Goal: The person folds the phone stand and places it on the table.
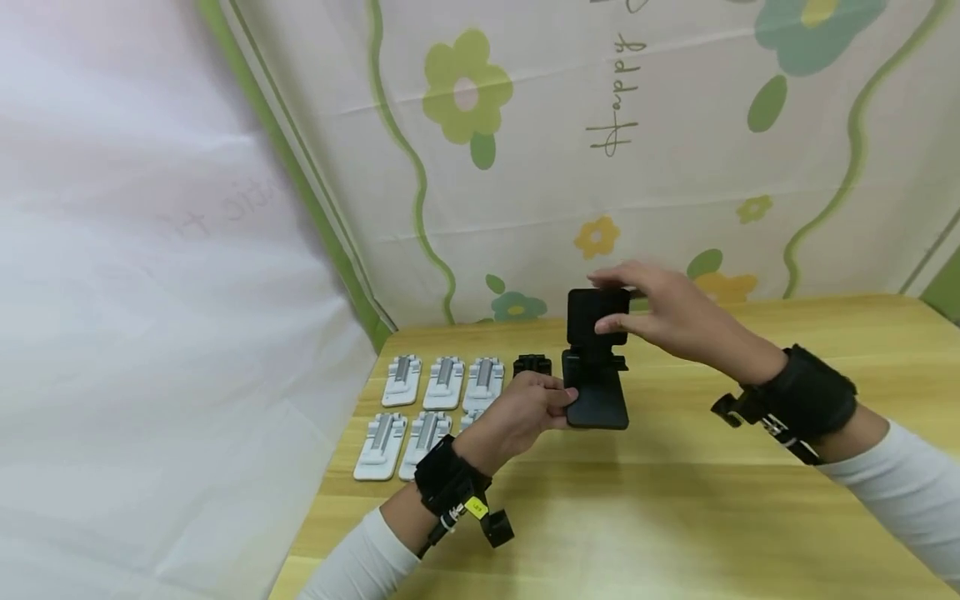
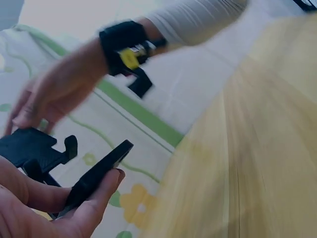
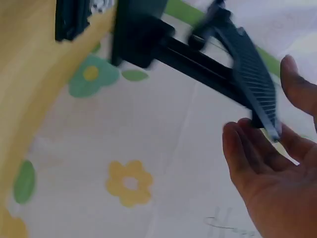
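A black folding phone stand [image 1: 597,404] is held up above the table, its upper plate [image 1: 582,310] raised from the flat base. My left hand [image 1: 517,408] pinches the base at its left edge between thumb and fingers; the left wrist view shows the base [image 2: 96,173] edge-on in that grip. Around the upper plate is my right hand [image 1: 667,312], thumb in front and fingers behind the top. The right wrist view has the thumb [image 3: 297,84] apart from the ribbed plate [image 3: 252,74], with fingertips close to its end; whether they touch I cannot tell.
Several white folded phone stands [image 1: 402,379] lie in two rows at the left of the wooden table [image 1: 712,517]. Another black stand [image 1: 532,364] lies at the end of the back row, partly behind my left hand. A flower-printed cloth [image 1: 540,183] hangs behind the table.
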### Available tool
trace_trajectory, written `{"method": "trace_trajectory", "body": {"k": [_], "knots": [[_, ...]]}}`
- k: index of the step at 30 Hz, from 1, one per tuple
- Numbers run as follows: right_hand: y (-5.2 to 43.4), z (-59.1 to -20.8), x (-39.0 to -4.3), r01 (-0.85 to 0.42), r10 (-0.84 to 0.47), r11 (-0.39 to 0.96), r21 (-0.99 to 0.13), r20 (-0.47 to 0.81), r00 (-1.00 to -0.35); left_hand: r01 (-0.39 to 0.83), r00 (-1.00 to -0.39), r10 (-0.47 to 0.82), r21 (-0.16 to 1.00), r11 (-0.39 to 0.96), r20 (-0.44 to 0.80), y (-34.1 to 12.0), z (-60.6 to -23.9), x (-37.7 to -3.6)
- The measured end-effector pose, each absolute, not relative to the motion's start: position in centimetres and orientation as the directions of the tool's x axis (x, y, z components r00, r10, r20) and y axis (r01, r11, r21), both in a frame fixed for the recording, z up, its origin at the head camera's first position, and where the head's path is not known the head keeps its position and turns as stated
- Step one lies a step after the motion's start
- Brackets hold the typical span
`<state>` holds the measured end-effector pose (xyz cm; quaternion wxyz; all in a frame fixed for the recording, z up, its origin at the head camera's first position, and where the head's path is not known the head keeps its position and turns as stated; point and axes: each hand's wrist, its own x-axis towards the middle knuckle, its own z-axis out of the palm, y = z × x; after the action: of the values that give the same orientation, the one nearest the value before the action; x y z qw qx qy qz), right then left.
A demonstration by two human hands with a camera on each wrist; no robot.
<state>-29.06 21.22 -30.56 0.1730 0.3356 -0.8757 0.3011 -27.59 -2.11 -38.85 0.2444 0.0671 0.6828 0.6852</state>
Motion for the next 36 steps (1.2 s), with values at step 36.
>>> {"method": "trace_trajectory", "body": {"k": [36], "knots": [[20.9,-32.5,-28.7,-0.74,-0.366,0.607,-0.291,0.724,-0.585,-0.19,-0.866,0.456,0.979,0.076,-0.203,-1.1,-38.3,-26.8]]}}
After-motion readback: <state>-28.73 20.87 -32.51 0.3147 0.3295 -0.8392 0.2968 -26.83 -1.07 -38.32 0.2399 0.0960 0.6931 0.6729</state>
